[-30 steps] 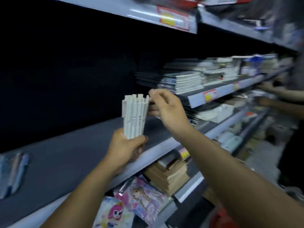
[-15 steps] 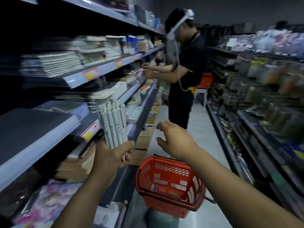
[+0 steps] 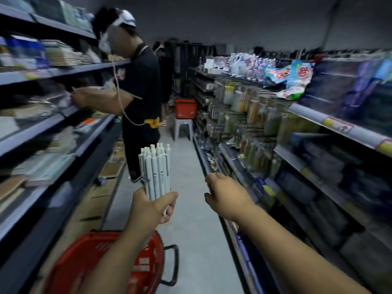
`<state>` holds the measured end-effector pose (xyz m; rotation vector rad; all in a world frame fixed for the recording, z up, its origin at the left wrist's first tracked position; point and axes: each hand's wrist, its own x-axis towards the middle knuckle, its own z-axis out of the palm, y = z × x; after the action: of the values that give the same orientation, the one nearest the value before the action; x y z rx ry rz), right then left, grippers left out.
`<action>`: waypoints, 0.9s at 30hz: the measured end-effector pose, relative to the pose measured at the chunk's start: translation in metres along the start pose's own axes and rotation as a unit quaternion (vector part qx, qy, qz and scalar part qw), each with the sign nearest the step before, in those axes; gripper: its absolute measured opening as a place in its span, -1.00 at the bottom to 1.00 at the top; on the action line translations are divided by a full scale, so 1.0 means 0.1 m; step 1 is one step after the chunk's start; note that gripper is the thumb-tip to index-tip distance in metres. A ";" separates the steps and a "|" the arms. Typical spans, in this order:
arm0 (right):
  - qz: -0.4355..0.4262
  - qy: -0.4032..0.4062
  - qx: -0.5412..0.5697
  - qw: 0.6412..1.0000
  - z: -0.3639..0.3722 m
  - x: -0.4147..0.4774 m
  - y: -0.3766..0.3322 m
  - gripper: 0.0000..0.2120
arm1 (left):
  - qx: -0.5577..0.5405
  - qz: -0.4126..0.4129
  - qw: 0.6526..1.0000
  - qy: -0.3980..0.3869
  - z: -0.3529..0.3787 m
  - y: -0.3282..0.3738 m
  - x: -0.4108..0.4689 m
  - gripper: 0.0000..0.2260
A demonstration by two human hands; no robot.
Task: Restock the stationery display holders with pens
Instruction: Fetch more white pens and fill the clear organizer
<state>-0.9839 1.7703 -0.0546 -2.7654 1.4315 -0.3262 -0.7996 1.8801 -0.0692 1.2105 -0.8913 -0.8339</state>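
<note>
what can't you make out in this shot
Head view only.
Print on the white pens: too small to read.
Pens' lower ends: hidden inside the left hand.
Display holders on the right shelves: blur hides which need filling.
Red basket contents: blocked by the left forearm, bottom edge.

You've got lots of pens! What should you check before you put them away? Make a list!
1. The left hand grips the white pens firmly: ok.
2. The right hand is empty, ready to pick: ok.
3. The pen holders to the right are in view: ok, though blurred.
4. A holder with room: cannot tell.
5. Path free: not ok, the near red basket sits low close by and another person stands ahead.
</note>
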 end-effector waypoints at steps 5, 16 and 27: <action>0.006 -0.010 -0.020 1.000 -0.03 0.45 1.04 -0.63 | -0.007 0.004 1.000 -0.001 0.91 -0.18 0.64 -0.90; 0.007 -0.035 -0.011 0.999 0.42 2.71 2.39 -0.64 | 0.006 -0.027 0.999 -0.016 1.99 -0.72 3.11 -0.88; 0.015 -0.024 0.042 0.999 0.65 5.49 3.51 -0.62 | 0.055 -0.032 0.997 -0.036 2.56 -1.07 6.14 -0.89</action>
<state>-0.9466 1.1166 -0.0567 -2.6643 1.4131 -0.3089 -0.7795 1.2066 -0.0692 1.3169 -0.9716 -0.8931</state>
